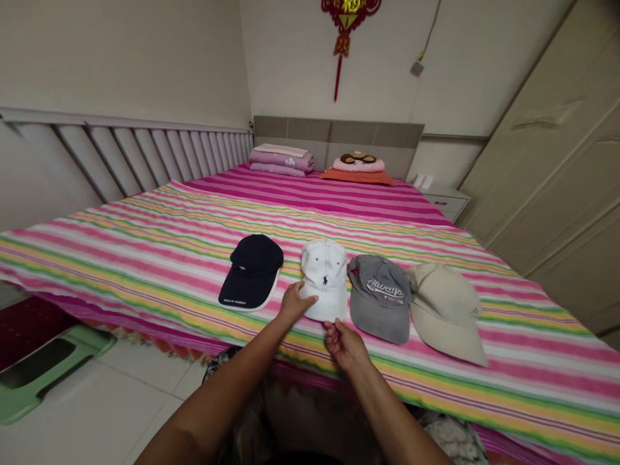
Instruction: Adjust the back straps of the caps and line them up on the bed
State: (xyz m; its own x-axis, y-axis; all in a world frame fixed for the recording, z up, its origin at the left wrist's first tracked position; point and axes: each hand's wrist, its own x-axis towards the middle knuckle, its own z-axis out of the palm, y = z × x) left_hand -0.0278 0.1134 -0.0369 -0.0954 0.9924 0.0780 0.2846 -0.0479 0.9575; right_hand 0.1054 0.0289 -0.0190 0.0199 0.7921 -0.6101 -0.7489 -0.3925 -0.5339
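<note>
A white baseball cap (323,265) with a small dark blue emblem lies on the striped bed cover, brim toward me. My left hand (294,305) grips the left side of its brim, thumb on top. At the front edge of that brim, my right hand (343,342) is half curled, palm partly up, with thumb and forefinger pinching the rim. To the left sits a navy cap (254,268) with a white-edged brim. On the right, a grey cap (380,297) with white lettering lies close by, and a beige cap (448,307) touches its side.
The bed's striped cover (159,239) spreads under the caps. Folded bedding (281,159) and a pink-and-orange pile (358,166) rest by the headboard (334,132). A green plastic stool (53,361) stands at lower left, a wardrobe (547,155) at right.
</note>
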